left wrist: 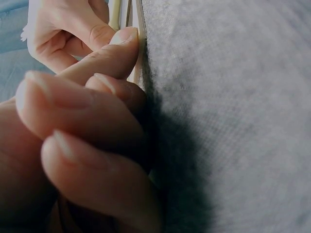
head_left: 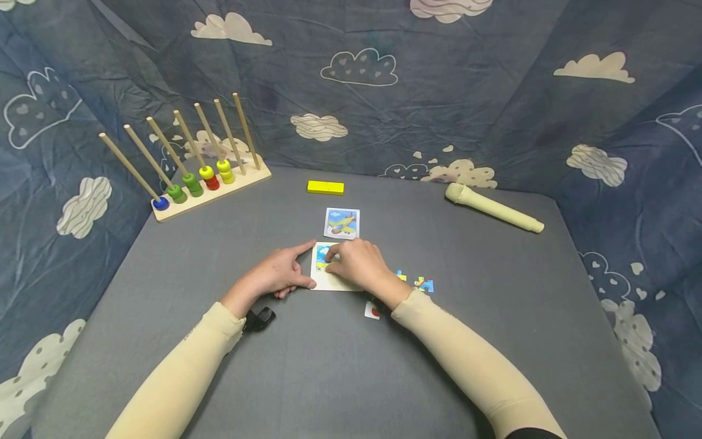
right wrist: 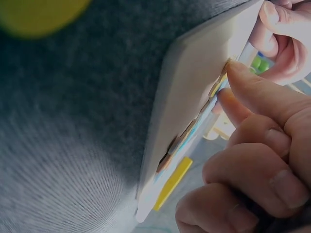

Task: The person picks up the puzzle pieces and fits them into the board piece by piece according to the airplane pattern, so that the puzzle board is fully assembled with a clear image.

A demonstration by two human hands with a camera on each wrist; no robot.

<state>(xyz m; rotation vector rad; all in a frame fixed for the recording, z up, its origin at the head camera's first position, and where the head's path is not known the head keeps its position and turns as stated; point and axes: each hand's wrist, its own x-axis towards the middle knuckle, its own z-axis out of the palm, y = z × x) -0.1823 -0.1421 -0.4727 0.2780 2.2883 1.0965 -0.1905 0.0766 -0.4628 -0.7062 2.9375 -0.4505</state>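
A pale square puzzle board (head_left: 334, 281) lies in front of me, with blue, white and yellow puzzle pieces (head_left: 322, 251) in its upper left part. My left hand (head_left: 278, 270) is at the board's left side, index finger and thumb stretched towards its two left corners. Its other fingers are bent, as the left wrist view shows. Over the board, my right hand (head_left: 359, 262) pinches a puzzle piece at the pieces' edge between thumb and index finger; the piece is mostly hidden. The thumb (right wrist: 252, 85) touches that edge in the right wrist view. Behind the board lies an airplane picture card (head_left: 342, 224).
Loose puzzle pieces (head_left: 425, 285) lie right of the board, partly behind my wrist. A white piece with a red spot (head_left: 372, 310) is nearer me. Farther back are a yellow block (head_left: 326, 187), a peg stand with coloured beads (head_left: 219, 194) and a cream stick-shaped object (head_left: 493, 208).
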